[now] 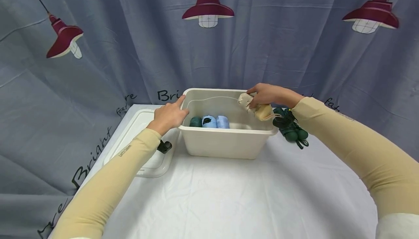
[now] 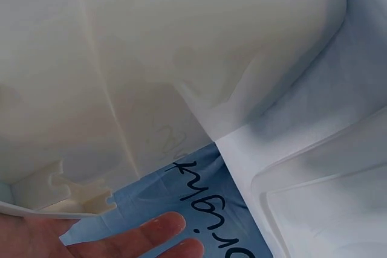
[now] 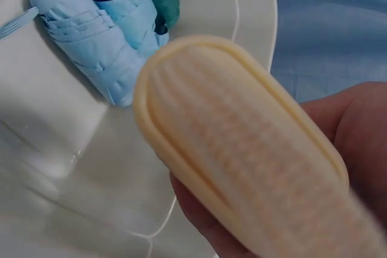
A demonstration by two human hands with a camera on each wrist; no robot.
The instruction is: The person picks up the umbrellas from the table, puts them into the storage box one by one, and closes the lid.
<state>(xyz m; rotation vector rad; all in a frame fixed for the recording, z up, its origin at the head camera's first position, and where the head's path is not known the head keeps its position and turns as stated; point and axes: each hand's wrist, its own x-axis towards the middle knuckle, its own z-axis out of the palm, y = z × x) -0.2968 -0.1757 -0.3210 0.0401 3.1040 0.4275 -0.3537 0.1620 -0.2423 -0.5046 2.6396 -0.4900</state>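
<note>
In the head view my right hand [image 1: 270, 94] grips a beige folded umbrella [image 1: 244, 100] over the right end of a white plastic bin [image 1: 222, 142]. The umbrella's cream oval handle [image 3: 242, 143] fills the middle of the right wrist view, with fingers behind it. Inside the bin, toward the left, lie two light blue folded umbrellas [image 1: 223, 122] and a dark green one [image 1: 195, 122]. My left hand [image 1: 169, 117] rests on the bin's left rim, index finger extended. From the left wrist, straight fingers [image 2: 151, 231] show below the rim.
A white lid [image 1: 155, 168] lies flat on the table left of the bin, partly under my left forearm. Dark green folded umbrellas [image 1: 294, 131] lie right of the bin. White cloth [image 1: 229, 195] covers the table; a grey-blue curtain [image 1: 278, 50] hangs behind.
</note>
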